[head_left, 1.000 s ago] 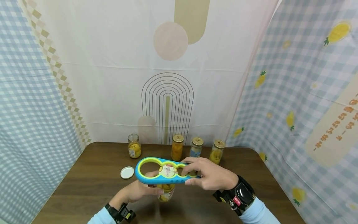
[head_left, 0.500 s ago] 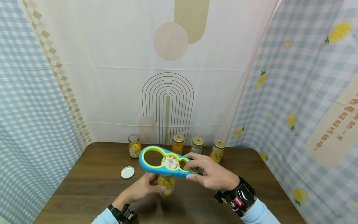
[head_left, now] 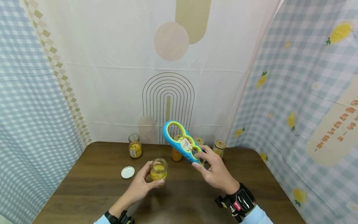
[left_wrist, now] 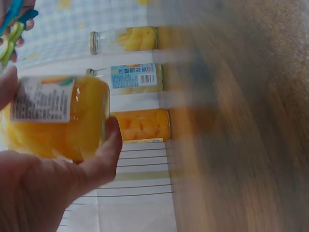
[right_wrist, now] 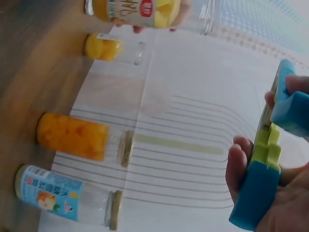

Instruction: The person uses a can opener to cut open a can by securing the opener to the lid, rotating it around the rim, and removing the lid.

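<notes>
My left hand (head_left: 140,184) grips a glass jar (head_left: 158,175) of yellow fruit, thumb on the near side. The jar's mouth is uncovered in the head view; its printed label shows in the left wrist view. My right hand (head_left: 217,170) holds a blue and green jar opener (head_left: 171,139) by its narrow end, above and to the right of the jar, apart from it. A white printed disc (head_left: 185,144) fills a middle ring of the opener; I cannot tell whether it is a lid or a label. The opener's large end ring is see-through.
A white lid (head_left: 127,172) lies on the brown table (head_left: 84,186), left of the held jar. Behind it stands an uncovered jar of yellow fruit (head_left: 135,147). Jars with gold lids stand along the back, including an orange one (right_wrist: 77,136) and a blue-labelled one (right_wrist: 53,193).
The opener has risen off the jar, moved right and tilted, baring the jar's mouth. My left hand has shifted the jar slightly left and away from me.
</notes>
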`<state>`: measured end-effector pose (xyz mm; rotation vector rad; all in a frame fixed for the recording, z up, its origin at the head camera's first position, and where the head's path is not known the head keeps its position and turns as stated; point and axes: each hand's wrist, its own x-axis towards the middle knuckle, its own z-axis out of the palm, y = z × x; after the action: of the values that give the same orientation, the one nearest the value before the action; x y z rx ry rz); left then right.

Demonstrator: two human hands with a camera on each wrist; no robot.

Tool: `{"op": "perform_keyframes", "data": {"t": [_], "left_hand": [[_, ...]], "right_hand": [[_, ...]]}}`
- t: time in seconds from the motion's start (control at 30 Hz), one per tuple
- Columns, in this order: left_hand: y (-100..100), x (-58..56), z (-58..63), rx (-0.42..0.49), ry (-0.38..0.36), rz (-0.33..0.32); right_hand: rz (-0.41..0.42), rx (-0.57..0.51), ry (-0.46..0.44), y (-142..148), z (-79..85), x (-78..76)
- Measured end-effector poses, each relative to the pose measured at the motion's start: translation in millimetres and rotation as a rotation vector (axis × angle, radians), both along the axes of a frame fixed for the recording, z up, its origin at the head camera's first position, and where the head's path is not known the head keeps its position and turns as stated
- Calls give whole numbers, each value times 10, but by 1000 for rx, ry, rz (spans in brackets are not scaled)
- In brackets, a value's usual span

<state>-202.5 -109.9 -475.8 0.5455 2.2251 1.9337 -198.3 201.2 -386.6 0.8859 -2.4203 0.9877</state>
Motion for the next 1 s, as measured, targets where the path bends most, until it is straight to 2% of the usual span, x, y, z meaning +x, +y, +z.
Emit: {"op": "perform_keyframes", "data": {"t": [0.13,0.33,0.63,0.8,1.0], "left_hand": [[-14,31,28,29,-18,76],[-27,19,47,29,-27,178],[-28,-38,-2,-43,23,240],[-12,-120,-40,-99,54,304],[3,-278,-95,-137,34,354]], "right_hand": [[-65,-19,-7,48,-61,5],[-88,-24,-11,67,-116,-6],[-116,-26,-4,42,-114,4],[-126,-40,-3,38,-135,12],[-152,-54,2,45,-153,21]]}}
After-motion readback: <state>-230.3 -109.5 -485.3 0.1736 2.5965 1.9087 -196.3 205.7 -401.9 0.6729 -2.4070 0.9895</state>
